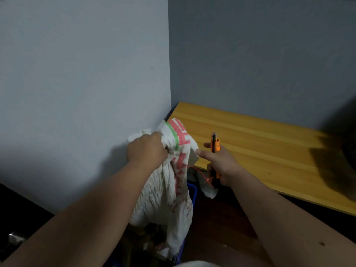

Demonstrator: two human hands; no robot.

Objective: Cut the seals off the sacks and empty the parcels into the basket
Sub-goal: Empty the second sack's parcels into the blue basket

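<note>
A white woven sack [169, 189] with red print and a green stripe hangs upside down in front of the wall corner. My left hand [146, 151] grips its bunched upper end. My right hand [219, 164] holds an orange utility knife [215, 145] upright, thumb and forefinger stretched toward the sack, touching its edge. A red string and a torn white scrap [209, 186] dangle below that hand. The sack's lower end drops into a blue basket [193, 193], whose rim shows beside it. Dark parcels [142, 241] lie under the sack, blurred.
A yellow wooden tabletop [260, 151] runs along the right, its near edge just behind my right hand. A dark blurred object [342, 160] sits at its right end. Grey walls meet in a corner behind the sack. A dark surface lies at the lower left.
</note>
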